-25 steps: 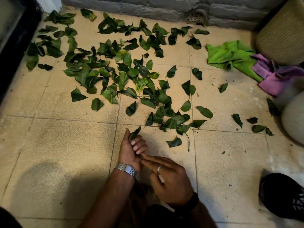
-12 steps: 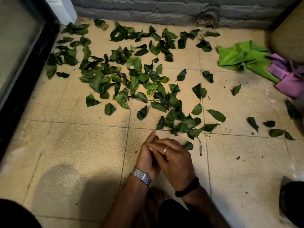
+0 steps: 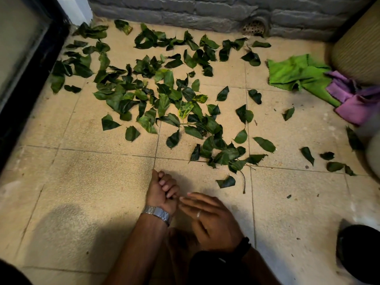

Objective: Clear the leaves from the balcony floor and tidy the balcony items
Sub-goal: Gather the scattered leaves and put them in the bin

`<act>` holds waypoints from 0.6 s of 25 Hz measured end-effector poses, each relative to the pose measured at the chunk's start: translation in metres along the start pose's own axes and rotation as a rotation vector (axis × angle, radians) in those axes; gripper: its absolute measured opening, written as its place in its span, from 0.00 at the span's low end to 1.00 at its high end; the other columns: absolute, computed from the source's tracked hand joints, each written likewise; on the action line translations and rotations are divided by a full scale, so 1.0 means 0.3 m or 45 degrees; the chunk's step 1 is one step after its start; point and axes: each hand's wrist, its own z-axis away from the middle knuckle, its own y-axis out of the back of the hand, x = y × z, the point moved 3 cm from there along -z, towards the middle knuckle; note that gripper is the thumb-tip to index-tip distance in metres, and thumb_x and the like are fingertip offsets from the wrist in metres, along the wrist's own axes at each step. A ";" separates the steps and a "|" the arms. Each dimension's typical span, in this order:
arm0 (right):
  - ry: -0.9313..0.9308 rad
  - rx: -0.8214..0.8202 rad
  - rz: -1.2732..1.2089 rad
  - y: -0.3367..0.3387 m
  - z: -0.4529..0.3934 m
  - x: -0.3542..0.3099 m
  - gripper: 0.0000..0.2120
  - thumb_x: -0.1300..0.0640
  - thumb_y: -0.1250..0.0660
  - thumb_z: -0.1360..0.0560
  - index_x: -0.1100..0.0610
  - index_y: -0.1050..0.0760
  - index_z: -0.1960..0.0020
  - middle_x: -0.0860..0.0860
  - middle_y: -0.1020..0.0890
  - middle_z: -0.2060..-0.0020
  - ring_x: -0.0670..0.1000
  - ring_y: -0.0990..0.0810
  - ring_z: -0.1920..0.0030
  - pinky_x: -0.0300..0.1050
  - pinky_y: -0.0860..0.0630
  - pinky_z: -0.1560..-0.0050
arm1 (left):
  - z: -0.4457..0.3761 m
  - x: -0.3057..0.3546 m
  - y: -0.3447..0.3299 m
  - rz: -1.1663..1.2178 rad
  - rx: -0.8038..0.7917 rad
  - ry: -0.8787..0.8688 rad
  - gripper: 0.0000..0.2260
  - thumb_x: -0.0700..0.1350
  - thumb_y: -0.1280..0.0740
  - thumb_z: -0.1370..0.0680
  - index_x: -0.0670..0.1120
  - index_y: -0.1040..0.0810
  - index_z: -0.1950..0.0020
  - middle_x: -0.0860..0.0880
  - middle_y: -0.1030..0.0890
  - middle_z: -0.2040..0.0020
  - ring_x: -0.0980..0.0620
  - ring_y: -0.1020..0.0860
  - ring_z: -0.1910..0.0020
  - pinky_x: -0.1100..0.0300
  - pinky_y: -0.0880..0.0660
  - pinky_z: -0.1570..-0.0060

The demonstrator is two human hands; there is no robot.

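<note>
Several dark green leaves (image 3: 164, 95) lie scattered over the beige tiled balcony floor (image 3: 82, 182), thickest in the middle and toward the far wall. One loose leaf (image 3: 226, 182) and a bare twig lie just right of my hands. My left hand (image 3: 162, 190), with a metal watch at the wrist, is curled into a tight fist low on the floor; what it encloses is hidden. My right hand (image 3: 209, 219), wearing a ring, hovers beside it with fingers straight, their tips near the left fist, holding nothing.
A green cloth (image 3: 296, 73) and a purple cloth (image 3: 353, 99) lie crumpled at the right by a woven planter (image 3: 357, 48). A floor drain (image 3: 255, 27) sits in the grey brick wall. A black door frame (image 3: 30, 79) runs along the left. A black shoe (image 3: 359, 249) is at lower right.
A leaf stuck out of my left fist a second ago; my right hand covered the fist, then drew back to the right. The leaf no longer shows.
</note>
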 end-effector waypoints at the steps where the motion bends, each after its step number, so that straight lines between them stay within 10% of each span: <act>1: -0.087 0.065 0.008 0.011 0.029 0.057 0.19 0.58 0.40 0.25 0.54 0.19 0.37 0.47 0.19 0.37 0.47 0.25 0.34 0.45 0.28 0.34 | -0.002 0.000 0.018 -0.032 0.002 -0.005 0.20 0.58 0.47 0.16 0.50 0.35 0.65 0.55 0.37 0.79 0.60 0.40 0.85 0.67 0.45 0.88; 5: -0.545 0.121 0.202 0.041 0.078 0.296 0.19 0.57 0.41 0.22 0.54 0.21 0.34 0.49 0.22 0.34 0.49 0.27 0.36 0.45 0.28 0.34 | 0.003 -0.016 0.042 -0.106 -0.030 0.037 0.22 0.55 0.44 0.17 0.50 0.35 0.69 0.55 0.38 0.77 0.58 0.41 0.84 0.67 0.47 0.85; 15: -0.678 -0.116 0.268 0.020 -0.043 0.309 0.14 0.58 0.37 0.19 0.55 0.23 0.35 0.52 0.20 0.40 0.53 0.23 0.39 0.44 0.28 0.38 | 0.016 -0.033 -0.015 -0.097 -0.242 0.115 0.20 0.53 0.45 0.17 0.49 0.35 0.68 0.54 0.38 0.76 0.58 0.41 0.82 0.65 0.48 0.82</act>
